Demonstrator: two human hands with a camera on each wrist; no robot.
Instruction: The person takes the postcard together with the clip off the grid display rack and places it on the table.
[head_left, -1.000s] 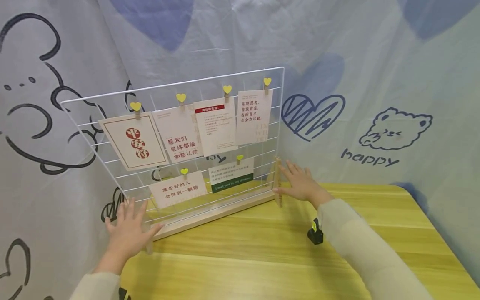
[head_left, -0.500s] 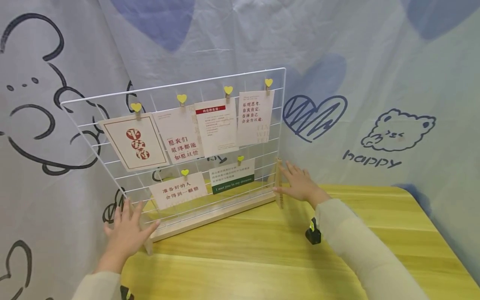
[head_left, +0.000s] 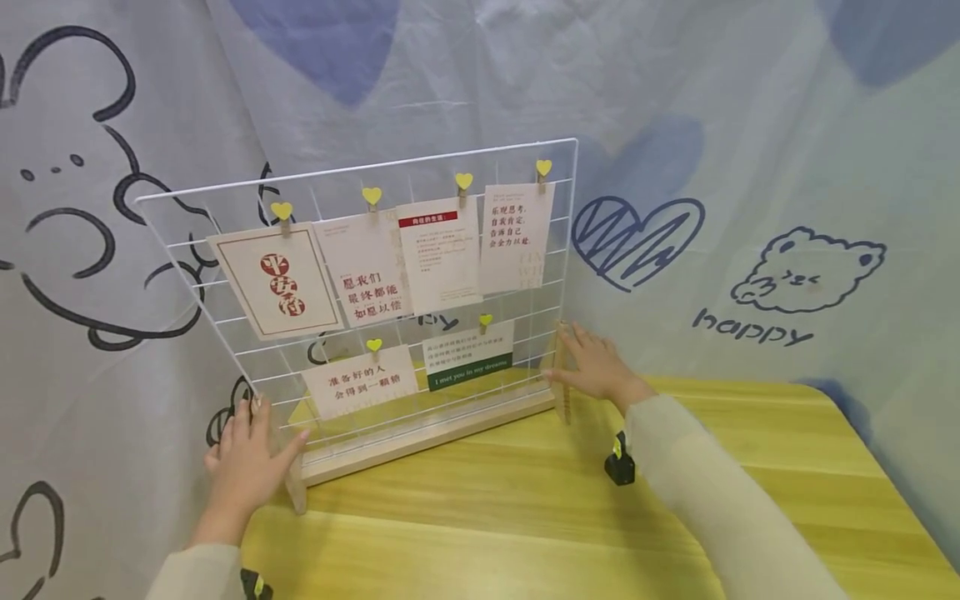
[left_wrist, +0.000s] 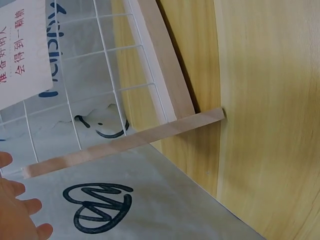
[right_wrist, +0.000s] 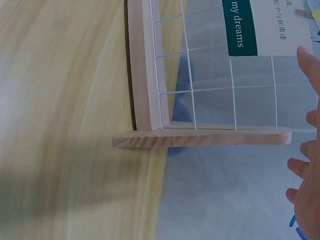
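A white wire grid panel [head_left: 525, 315] stands upright in a wooden base [head_left: 442, 435] on the table. Several printed cards hang on it from yellow heart clips, among them a card with red round characters [head_left: 279, 283] and a green-banded card [head_left: 468, 357]. My left hand [head_left: 243, 467] is at the base's left wooden end piece [left_wrist: 125, 142], fingers extended and thumb apart. Beside the right end piece [right_wrist: 210, 138] is my right hand [head_left: 598, 367], its fingers spread. Neither hand grips anything; whether fingertips touch the frame, I cannot tell.
The yellow wood-grain table [head_left: 480, 533] reaches to the front and right. A pale cloth [head_left: 750, 150] printed with hearts and cartoon animals hangs behind and to the left. Black wrist devices [head_left: 619, 460] show below the forearms.
The left hand's fingers have drawn a little closer together, and its thumb has shifted slightly left. The right hand stays nearly where it was. The whole view has shifted slightly.
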